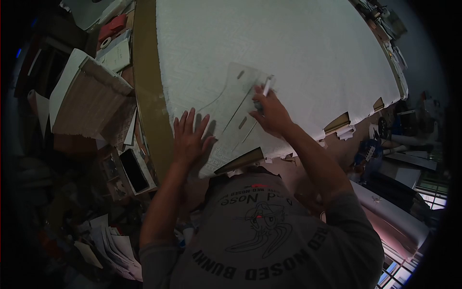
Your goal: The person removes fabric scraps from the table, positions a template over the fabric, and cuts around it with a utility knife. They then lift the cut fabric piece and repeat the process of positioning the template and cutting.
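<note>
A pale, see-through template point(234, 96) with a curved left edge and several slots lies on a wide sheet of white textured fabric point(298, 38). My left hand point(191, 139) rests flat with spread fingers near the template's lower left side; whether it presses on the template or only on the fabric is hard to tell. Over the template's right edge, my right hand point(270, 110) has its fingers closed round a white pen-like marker point(267, 85), held tilted. The fingers hide the marker's lower end and its tip.
The table's brown edge point(147, 82) shows along the left. Beside it are stacked paper patterns point(89, 96), a red item point(112, 27), a tape roll point(105, 43) and a dark phone-like slab point(134, 169). Cut-outs break the fabric's near edge. Rolled material point(392, 216) stands lower right.
</note>
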Demonstrator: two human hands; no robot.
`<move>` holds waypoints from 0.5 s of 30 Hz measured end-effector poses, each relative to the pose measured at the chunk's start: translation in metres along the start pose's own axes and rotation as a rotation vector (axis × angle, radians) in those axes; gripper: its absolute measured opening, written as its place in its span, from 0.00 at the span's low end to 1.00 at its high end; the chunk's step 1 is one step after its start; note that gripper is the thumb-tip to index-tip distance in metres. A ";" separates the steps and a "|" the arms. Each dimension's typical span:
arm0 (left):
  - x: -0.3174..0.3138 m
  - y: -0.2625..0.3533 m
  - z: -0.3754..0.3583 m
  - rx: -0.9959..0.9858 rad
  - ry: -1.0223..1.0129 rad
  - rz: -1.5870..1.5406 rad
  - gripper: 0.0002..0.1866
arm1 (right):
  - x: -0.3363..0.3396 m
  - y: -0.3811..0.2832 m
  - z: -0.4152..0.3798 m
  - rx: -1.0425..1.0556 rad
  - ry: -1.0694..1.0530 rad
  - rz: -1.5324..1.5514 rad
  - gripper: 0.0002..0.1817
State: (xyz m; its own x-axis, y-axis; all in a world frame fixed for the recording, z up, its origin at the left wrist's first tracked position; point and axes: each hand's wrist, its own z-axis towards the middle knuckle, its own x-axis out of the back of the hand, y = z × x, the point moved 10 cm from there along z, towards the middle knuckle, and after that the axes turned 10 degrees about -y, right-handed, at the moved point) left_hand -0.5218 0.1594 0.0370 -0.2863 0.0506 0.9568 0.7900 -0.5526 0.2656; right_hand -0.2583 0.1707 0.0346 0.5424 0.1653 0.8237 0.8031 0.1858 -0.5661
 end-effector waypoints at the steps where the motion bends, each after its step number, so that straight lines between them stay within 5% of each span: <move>1: -0.004 0.006 0.002 -0.053 -0.032 -0.043 0.33 | 0.001 -0.001 0.015 -0.004 0.006 0.001 0.23; 4: -0.008 0.014 0.016 -0.122 -0.112 -0.087 0.35 | -0.014 -0.037 0.039 0.281 -0.095 -0.149 0.22; 7: -0.012 0.006 0.036 -0.106 -0.157 -0.106 0.37 | -0.012 -0.031 0.022 0.072 0.063 -0.005 0.22; 9: -0.014 -0.003 0.049 -0.080 -0.156 -0.123 0.39 | -0.025 -0.009 -0.021 -0.255 0.078 0.306 0.23; 12: -0.022 -0.011 0.070 -0.066 -0.154 -0.116 0.43 | -0.031 -0.035 -0.052 0.024 0.089 0.084 0.24; 15: -0.019 -0.013 0.083 -0.052 -0.096 -0.033 0.46 | -0.028 -0.028 -0.049 0.006 0.033 0.109 0.25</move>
State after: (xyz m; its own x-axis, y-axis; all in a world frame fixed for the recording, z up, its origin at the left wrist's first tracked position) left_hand -0.4813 0.2343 0.0253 -0.2564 0.1474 0.9553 0.7512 -0.5916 0.2929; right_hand -0.2842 0.1133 0.0288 0.6345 0.1533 0.7576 0.7372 0.1743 -0.6528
